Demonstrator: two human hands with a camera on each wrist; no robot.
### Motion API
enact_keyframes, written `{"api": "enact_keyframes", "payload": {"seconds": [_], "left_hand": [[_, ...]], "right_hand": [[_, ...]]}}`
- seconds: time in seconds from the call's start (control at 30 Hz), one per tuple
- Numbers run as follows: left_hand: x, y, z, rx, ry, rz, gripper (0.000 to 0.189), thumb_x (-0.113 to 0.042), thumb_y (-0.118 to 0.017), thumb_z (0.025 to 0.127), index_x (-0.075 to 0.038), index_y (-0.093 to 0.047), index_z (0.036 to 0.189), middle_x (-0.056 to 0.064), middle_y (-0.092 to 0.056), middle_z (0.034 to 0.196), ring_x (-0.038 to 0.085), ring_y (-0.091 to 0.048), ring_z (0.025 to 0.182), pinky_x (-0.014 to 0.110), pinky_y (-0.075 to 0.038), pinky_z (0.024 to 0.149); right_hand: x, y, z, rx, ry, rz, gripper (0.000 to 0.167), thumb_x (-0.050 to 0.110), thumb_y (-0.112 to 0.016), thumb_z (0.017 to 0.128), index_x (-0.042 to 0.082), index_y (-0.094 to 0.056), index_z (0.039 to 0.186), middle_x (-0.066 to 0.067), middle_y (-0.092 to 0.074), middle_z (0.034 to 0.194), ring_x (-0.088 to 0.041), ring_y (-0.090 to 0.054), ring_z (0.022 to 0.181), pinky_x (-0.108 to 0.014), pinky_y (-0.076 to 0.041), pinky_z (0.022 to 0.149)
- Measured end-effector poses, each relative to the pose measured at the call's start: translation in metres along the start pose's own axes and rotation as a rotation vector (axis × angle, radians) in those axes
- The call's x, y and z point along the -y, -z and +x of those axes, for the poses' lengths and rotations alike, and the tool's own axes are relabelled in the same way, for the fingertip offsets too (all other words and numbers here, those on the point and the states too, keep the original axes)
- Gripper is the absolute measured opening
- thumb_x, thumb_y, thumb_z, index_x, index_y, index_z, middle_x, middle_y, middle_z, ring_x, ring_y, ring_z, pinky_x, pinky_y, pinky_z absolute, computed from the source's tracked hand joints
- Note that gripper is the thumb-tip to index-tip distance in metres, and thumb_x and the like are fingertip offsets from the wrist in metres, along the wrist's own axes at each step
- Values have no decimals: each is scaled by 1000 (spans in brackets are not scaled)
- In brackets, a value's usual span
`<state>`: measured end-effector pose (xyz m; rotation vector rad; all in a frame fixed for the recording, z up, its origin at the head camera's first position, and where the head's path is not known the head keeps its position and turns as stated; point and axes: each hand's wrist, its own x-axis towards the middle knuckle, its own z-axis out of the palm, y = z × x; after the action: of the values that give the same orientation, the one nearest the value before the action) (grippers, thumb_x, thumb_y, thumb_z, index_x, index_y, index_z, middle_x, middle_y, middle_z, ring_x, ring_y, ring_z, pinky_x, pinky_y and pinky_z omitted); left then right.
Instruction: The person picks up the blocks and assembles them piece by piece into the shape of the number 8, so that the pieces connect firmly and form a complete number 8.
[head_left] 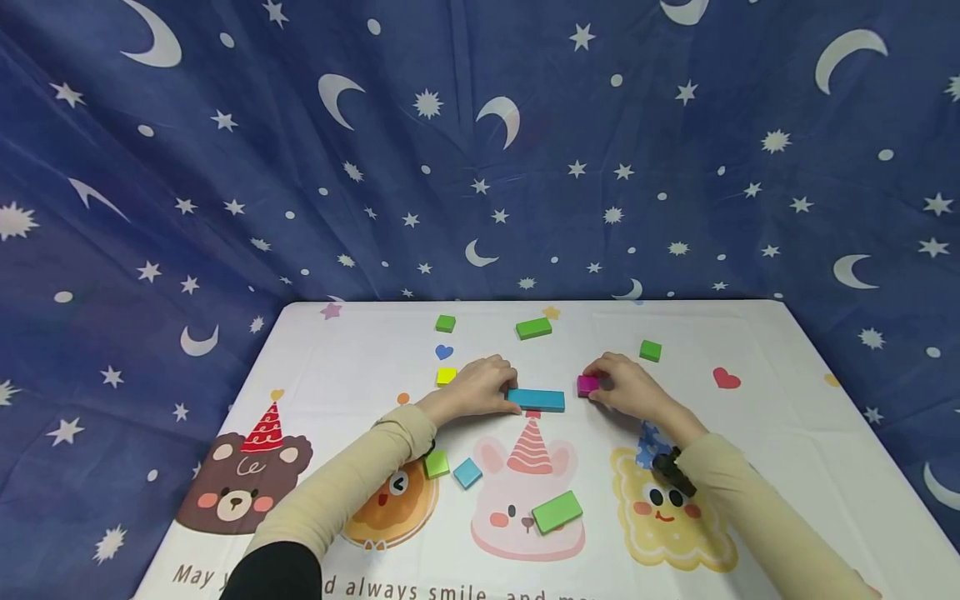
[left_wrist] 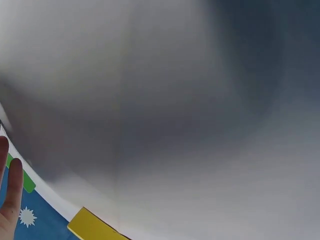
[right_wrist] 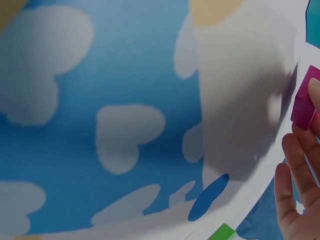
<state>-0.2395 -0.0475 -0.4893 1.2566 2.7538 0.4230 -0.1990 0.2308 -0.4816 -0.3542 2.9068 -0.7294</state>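
In the head view a long blue block (head_left: 537,401) lies on the table in front of the person. My left hand (head_left: 477,387) holds its left end, thumb on the near side and fingers on the far side. To the right, my right hand (head_left: 627,387) pinches a small magenta block (head_left: 587,386), a short gap from the blue block's right end. The right wrist view shows the magenta block (right_wrist: 304,102) between thumb and fingertips, the other fingers spread. Only a few left fingers (left_wrist: 15,182) appear in the left wrist view; the blue block is hidden there.
A yellow block (head_left: 446,377) lies left of the left hand. Farther back are green blocks (head_left: 534,328) (head_left: 446,323), with another green block (head_left: 650,351) behind the right hand. Nearer lie a small light-green block (head_left: 437,464), a small blue block (head_left: 467,473) and a longer light-green block (head_left: 557,512).
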Motion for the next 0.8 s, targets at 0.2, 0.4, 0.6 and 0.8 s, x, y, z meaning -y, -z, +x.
{"api": "enact_keyframes", "payload": {"seconds": [0.2,0.4,0.6,0.8], "left_hand": [[0,1,1,11,-6,-9,33,-46,-78,76,-17,-66,87,-5,-56,77,9,-46,77,21,-38,66],[0,1,3,32,-4,-11,33,-45,-78,75,-17,-64,87,-5,-55,79,9,-46,78,20,-38,66],[-1,2,6,41,-5,0,36,-45,-79,75,-15,-64,88,-4,-54,78,10,-46,79,20,-37,66],[-3,5,5,55,0,-7,36,-44,-79,75,-14,-64,87,-4,-53,77,10,-45,78,20,-35,65]], "right_hand": [[7,-2,3,5,5,1,36,11,-75,80,6,-66,114,-9,-63,107,-25,-55,101,-47,-48,97],[12,-4,7,10,12,-8,35,11,-75,79,6,-67,113,-9,-63,107,-25,-54,99,-47,-47,96],[15,-7,9,4,6,-11,35,12,-75,79,6,-67,112,-8,-62,104,-23,-53,96,-46,-47,93],[17,-11,11,4,16,-3,34,12,-75,79,5,-67,112,-7,-62,102,-23,-53,94,-46,-47,92]]}}
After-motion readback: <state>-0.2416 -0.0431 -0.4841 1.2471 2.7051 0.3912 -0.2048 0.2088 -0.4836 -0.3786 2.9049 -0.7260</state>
